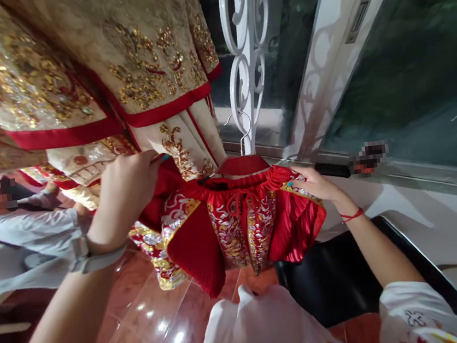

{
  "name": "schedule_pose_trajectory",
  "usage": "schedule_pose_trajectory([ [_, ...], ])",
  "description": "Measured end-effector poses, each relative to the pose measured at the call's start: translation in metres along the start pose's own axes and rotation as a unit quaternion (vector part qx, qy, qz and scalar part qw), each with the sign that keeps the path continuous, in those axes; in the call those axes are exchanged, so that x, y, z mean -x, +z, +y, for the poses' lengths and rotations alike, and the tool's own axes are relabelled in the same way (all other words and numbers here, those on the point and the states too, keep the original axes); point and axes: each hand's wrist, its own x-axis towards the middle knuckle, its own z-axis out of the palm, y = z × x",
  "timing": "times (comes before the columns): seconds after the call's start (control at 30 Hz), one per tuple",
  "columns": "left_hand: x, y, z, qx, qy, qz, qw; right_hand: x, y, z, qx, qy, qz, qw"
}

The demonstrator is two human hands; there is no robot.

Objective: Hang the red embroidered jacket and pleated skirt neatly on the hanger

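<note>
A red embroidered skirt (243, 230), with a gathered drawstring waist, pleated panels and gold and silver patterns, spreads out in front of me. My left hand (129, 191) is closed on red cloth at its left side, the fingertips partly hidden. At the opposite end of the waistband, my right hand (316, 183) pinches the edge between thumb and fingers. Behind the waistband shows a red hanger (243, 164) with a metal hook; whether the skirt is fastened to it I cannot tell.
Cream jackets with gold beading (154, 64) hang at the upper left. A white scrollwork stand (244, 70) rises before the window. A black chair or case (332, 281) sits lower right, beside a white ledge (423, 215). Another person (25, 238) is at the left.
</note>
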Motion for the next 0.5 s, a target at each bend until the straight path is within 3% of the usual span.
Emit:
schedule_pose_trajectory([
  [0.13,0.026,0.002,0.049,-0.020,0.044,-0.063,0.997,0.011,0.022,-0.005,0.104,0.027,0.098,0.989],
  [0.2,0.048,0.017,0.067,0.001,0.044,-0.088,0.995,0.013,0.026,-0.006,0.143,0.032,0.117,0.982],
  [0.27,0.067,0.037,0.079,0.053,0.050,-0.076,0.994,0.013,0.025,-0.006,0.165,0.032,0.128,0.977],
  [0.37,0.078,0.062,0.085,0.142,0.096,-0.046,0.984,0.009,0.020,-0.002,0.187,0.029,0.134,0.973],
  [0.5,0.046,0.076,0.065,0.234,0.107,-0.034,0.966,0.003,0.015,0.002,0.200,0.026,0.117,0.973],
])
